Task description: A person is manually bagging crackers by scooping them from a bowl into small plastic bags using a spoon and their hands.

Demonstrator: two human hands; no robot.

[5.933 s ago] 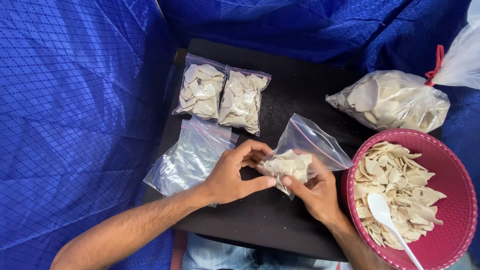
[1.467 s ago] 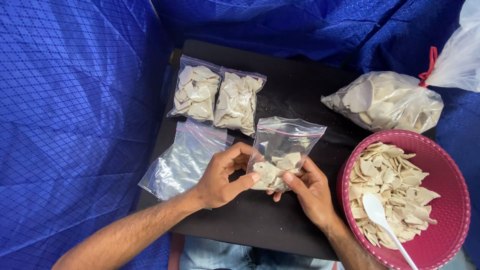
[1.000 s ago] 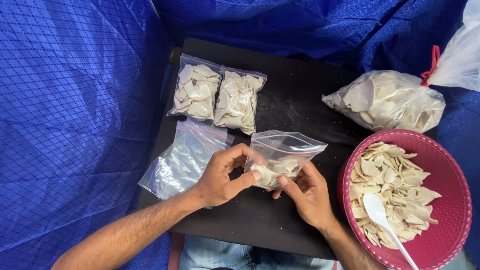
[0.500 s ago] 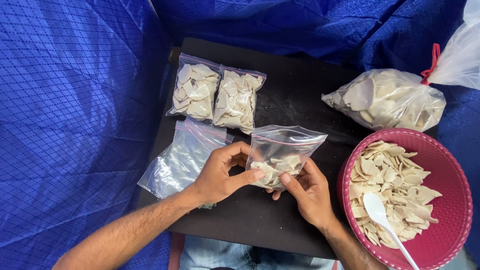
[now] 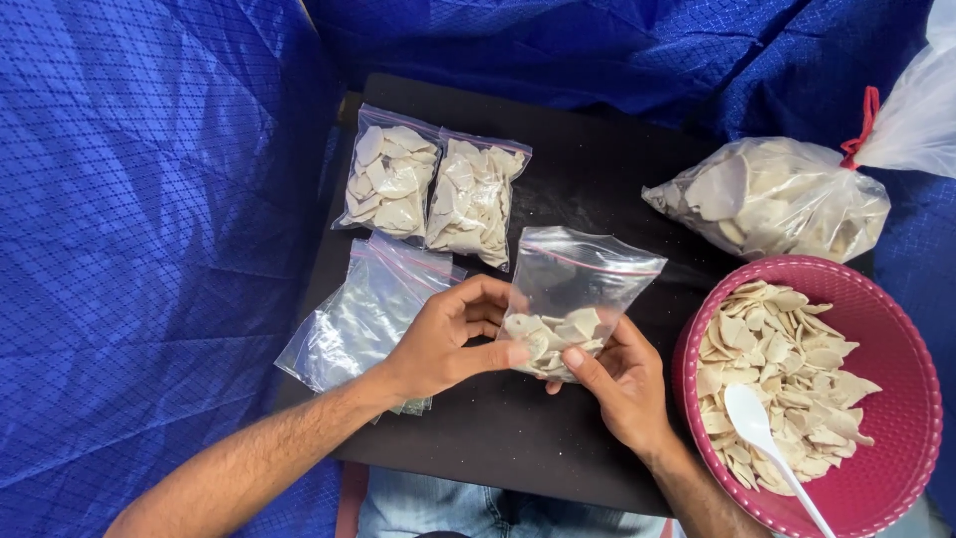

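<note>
Both hands hold one small clear zip bag [image 5: 578, 289] upright over the black board [image 5: 588, 179]. Pale flat chips fill only its bottom. My left hand [image 5: 448, 339] pinches the bag's lower left corner with thumb and fingers. My right hand [image 5: 617, 384] cups the lower right side from beneath, thumb pressed on the chips. The bag's top with its pink zip strip stands free above the hands.
Two filled zip bags [image 5: 433, 189] lie side by side at the board's far left. A stack of empty zip bags [image 5: 354, 319] lies under my left wrist. A pink basket [image 5: 896, 359] of chips with a white spoon [image 5: 767, 438] sits right; a big tied chip bag [image 5: 777, 199] lies behind it.
The bag was tilted to the right several seconds ago and now stands upright. Over the last second its top folded down, then rose again. Both hands stayed at its bottom.
</note>
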